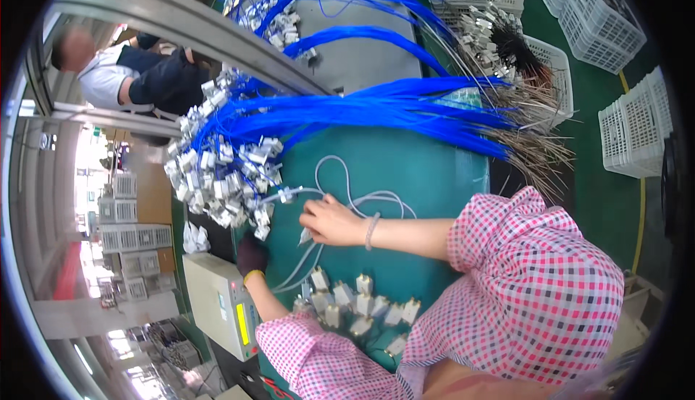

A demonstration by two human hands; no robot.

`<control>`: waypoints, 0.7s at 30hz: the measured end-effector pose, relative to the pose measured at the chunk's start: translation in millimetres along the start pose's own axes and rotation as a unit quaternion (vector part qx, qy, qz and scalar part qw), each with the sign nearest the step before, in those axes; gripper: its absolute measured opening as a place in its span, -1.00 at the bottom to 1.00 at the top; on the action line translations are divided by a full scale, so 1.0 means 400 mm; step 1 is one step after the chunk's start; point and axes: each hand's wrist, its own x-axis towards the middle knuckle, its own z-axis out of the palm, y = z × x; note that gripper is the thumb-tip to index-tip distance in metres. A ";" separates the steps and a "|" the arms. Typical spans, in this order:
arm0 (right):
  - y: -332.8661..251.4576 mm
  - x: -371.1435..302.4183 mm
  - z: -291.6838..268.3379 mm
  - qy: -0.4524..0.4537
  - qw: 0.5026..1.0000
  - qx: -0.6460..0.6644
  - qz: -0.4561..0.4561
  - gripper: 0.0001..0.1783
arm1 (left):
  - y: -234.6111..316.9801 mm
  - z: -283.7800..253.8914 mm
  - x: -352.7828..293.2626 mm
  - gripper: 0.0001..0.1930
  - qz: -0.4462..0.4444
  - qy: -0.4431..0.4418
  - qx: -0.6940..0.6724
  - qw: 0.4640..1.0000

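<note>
My right hand [331, 222] is closed with its fingers pinched, and a small whitish plug [305, 236] shows below the fingertips. A grey cable [337, 162] loops over the green table mat [384, 157] around this hand. In a dark glove, my left hand [253, 257] is beside the testing box and just below the heap of white connectors [217, 175]; its fingers blend into the dark and cannot be made out. Several white block-shaped connectors [364, 284] lie on the mat near my left forearm.
Thick bundles of blue wires [347, 110] cross the table, with bare brown ends [539, 154] at the right. A beige testing box [217, 302] with a yellow display stands at the left edge. White crates [604, 20] stand on the floor. Another person [137, 74] sits beyond a metal frame [181, 20].
</note>
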 end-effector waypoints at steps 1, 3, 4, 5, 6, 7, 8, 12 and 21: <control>0.000 0.003 -0.001 0.025 1.000 0.018 -0.004 -0.70 | 0.008 -0.001 0.008 -0.51 -0.016 0.002 0.029 0.999; 0.003 0.007 -0.003 0.025 0.999 0.034 0.006 -0.75 | 0.018 -0.001 0.022 -0.60 -0.027 0.008 0.058 0.998; 0.003 0.006 -0.002 0.027 0.998 0.055 0.015 -0.78 | 0.015 0.000 0.027 -0.62 -0.044 0.017 0.043 0.998; 0.006 0.006 -0.003 0.003 0.996 0.085 0.025 -0.80 | 0.012 0.008 0.032 -0.63 -0.094 0.002 0.039 0.995; 0.008 0.006 -0.001 0.018 0.996 0.078 0.025 -0.80 | 0.004 0.017 0.042 -0.58 -0.027 0.071 0.047 0.996; 0.009 0.005 0.000 0.039 0.996 0.073 0.027 -0.80 | -0.008 0.026 0.051 -0.52 -0.030 0.103 0.057 0.993; 0.006 0.009 0.004 0.051 0.996 0.077 0.008 -0.79 | -0.028 0.030 0.057 -0.39 -0.016 0.107 0.043 0.993; -0.008 0.023 0.011 0.065 0.996 0.063 0.015 -0.83 | -0.075 0.036 0.104 -0.57 -0.022 0.038 0.014 0.999; -0.023 0.039 0.017 0.035 0.994 0.101 0.014 -0.84 | -0.046 -0.004 0.080 -0.50 -0.155 0.145 -0.118 0.970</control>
